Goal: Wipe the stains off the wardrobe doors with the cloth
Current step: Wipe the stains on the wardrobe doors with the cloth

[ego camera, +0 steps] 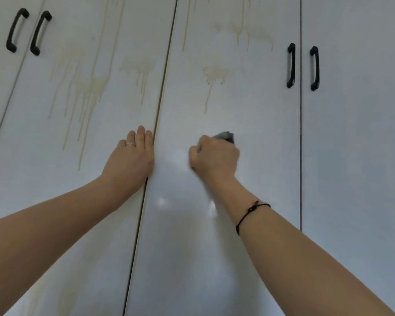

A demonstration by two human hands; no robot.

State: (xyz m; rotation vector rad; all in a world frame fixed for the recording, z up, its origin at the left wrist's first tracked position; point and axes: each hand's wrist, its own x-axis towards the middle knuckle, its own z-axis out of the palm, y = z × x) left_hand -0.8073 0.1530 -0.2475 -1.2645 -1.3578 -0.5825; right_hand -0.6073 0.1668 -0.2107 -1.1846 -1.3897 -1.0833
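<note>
White glossy wardrobe doors fill the view. The middle-left door [82, 179] carries yellowish drip stains [89, 92], and the middle-right door [260, 124] has a splash stain [213, 75] with a run below it and more stains [242, 30] higher up. My left hand [132, 156] presses flat with straight fingers on the middle-left door, beside the gap between the doors. My right hand [214, 156] grips a grey cloth [226, 136] against the middle-right door, below the splash stain. Most of the cloth is hidden under the hand.
Two black handles [29, 31] sit at the upper left and two more black handles [302, 67] at the right, either side of a door gap. A further white door [356, 156] stands at the far right.
</note>
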